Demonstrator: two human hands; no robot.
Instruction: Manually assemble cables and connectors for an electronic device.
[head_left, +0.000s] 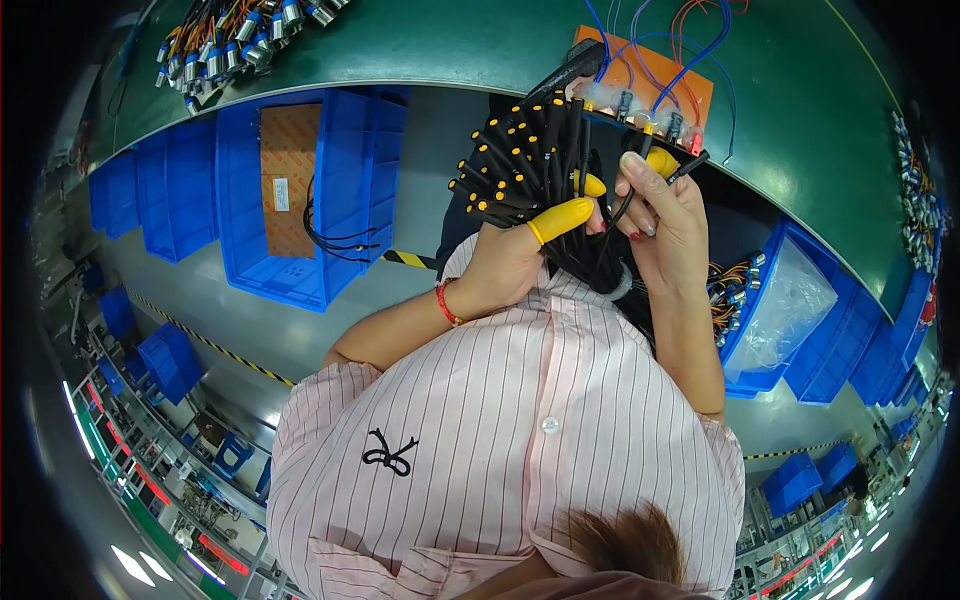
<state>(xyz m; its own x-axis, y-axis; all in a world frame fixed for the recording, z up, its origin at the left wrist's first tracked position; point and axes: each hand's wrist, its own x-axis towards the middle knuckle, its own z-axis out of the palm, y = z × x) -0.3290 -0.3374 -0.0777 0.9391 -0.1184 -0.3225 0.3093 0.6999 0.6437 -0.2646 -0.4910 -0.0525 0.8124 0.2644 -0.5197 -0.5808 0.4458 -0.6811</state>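
Observation:
A thick bundle of black cables [520, 150], many with yellow-centred ends, lies across my lap at the table's edge. My left hand [515, 255] is closed round the bundle, with yellow covers on its thumb and a finger. My right hand [665, 215] pinches a single black cable [625, 207] between thumb and fingers; a yellow cover is on one of its fingers. Just beyond the right hand is an orange board [650, 70] on the table, with connectors along its near edge and blue and red wires running from it.
The green table [430, 50] curves across the far side. Connectors with coloured wires [235, 45] are heaped on its far left. Blue bins [270, 270] stand below the table on the left, one holding cardboard. At the right another blue bin holds a clear plastic bag [785, 305].

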